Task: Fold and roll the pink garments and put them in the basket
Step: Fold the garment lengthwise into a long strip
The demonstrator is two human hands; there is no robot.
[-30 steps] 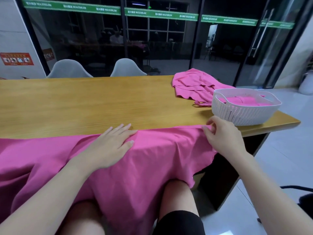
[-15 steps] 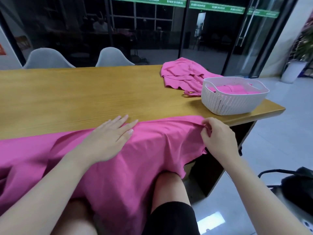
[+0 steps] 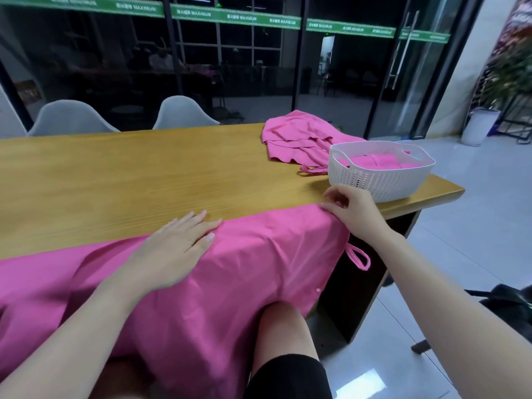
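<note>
A large pink garment (image 3: pixel 253 272) lies spread over the near edge of the wooden table (image 3: pixel 144 174) and hangs down over my lap. My left hand (image 3: pixel 175 249) presses flat on it with straight fingers. At the cloth's right corner my right hand (image 3: pixel 349 210) rests with its fingers curled; whether they pinch the fabric I cannot tell. A small loop of strap dangles below that corner. A white perforated basket (image 3: pixel 377 180) stands at the table's right end with a pink garment (image 3: pixel 377 162) inside. Another pink garment (image 3: pixel 302 139) lies crumpled behind the basket.
Two grey chairs (image 3: pixel 184 113) stand on the far side of the table. A glass wall and door run behind. The table's right end drops off to a tiled floor, where a dark object lies at the lower right.
My right hand has shifted a little along the garment's right corner, and a strap loop now hangs free below it. My left hand stays flat on the cloth. The view has turned slightly right.
</note>
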